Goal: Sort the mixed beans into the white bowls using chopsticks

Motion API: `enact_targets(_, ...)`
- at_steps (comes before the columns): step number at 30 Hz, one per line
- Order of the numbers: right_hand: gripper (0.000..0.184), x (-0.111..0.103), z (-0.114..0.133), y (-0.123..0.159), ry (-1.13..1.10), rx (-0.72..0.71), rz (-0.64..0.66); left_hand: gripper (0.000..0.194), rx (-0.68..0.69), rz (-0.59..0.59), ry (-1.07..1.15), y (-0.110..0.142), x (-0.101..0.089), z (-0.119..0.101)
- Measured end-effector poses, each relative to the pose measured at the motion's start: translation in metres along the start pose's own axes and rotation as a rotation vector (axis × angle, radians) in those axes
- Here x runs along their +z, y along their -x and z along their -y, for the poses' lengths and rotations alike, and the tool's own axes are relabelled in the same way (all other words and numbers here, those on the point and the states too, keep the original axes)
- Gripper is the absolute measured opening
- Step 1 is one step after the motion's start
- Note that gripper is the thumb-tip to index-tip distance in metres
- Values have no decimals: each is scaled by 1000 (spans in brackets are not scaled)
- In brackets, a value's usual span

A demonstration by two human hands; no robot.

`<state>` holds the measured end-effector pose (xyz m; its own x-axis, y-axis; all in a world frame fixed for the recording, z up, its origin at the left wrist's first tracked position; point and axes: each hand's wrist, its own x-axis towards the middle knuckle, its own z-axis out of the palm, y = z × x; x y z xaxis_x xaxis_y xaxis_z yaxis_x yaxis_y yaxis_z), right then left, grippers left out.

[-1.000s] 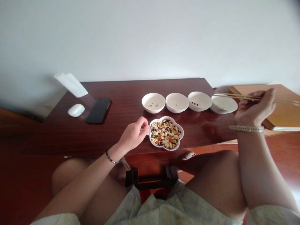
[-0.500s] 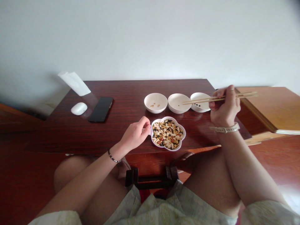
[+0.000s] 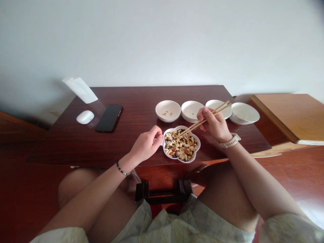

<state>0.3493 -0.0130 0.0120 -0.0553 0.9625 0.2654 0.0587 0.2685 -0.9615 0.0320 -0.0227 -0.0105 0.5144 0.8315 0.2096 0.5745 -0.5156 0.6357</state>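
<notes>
My left hand (image 3: 146, 144) grips the edge of a white flower-shaped dish (image 3: 181, 160), which is heaped with mixed beans and grains. My right hand (image 3: 214, 123) holds a pair of bamboo chopsticks (image 3: 191, 127), their tips reaching over the mix at the dish's upper left. Beyond the dish stands a row of several small white bowls. The leftmost bowl (image 3: 168, 119) holds a few pale grains. The second bowl (image 3: 189, 120) looks nearly bare. My fingers and the chopsticks partly cover the third bowl (image 3: 219, 102), and the fourth bowl (image 3: 249, 116) stands at the right.
All of this stands on a dark reddish-brown wooden table (image 3: 65, 145). To the left lie a black phone (image 3: 109, 117), a white mouse (image 3: 85, 117) and a white paper packet (image 3: 80, 89). A tan wooden board (image 3: 286, 116) sits beyond the table's right end.
My right hand has moved left and down from above the third bowl, bringing the chopstick tips over the bean dish and uncovering the fourth bowl. My left hand stays on the dish.
</notes>
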Motion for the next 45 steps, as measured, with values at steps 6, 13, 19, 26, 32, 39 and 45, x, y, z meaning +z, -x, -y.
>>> enact_targets(6,55,8,-4,1,-64,39,27,8,0,-7,0,0,0,0)
enact_targets(13,54,9,-8,0,-95,38,8,8,6,-7,-4,0,0,0)
enact_targets(19,60,7,-9,-2,-72,81,-39,9,1,1,-7,0,-1,-2)
enact_targets(26,59,9,-13,-3,-93,79,-72,9,-5,5,-7,-1,-2,-2)
enact_targets(32,58,8,-10,-5,-133,88,-103,9,-2,-5,3,0,-1,-2)
enact_targets(39,61,6,-4,-6,-165,113,-146,8,-8,7,-2,-1,-2,-3)
enact_targets(45,58,4,-2,-7,-194,113,-179,8,-3,-2,-9,-1,-2,-4)
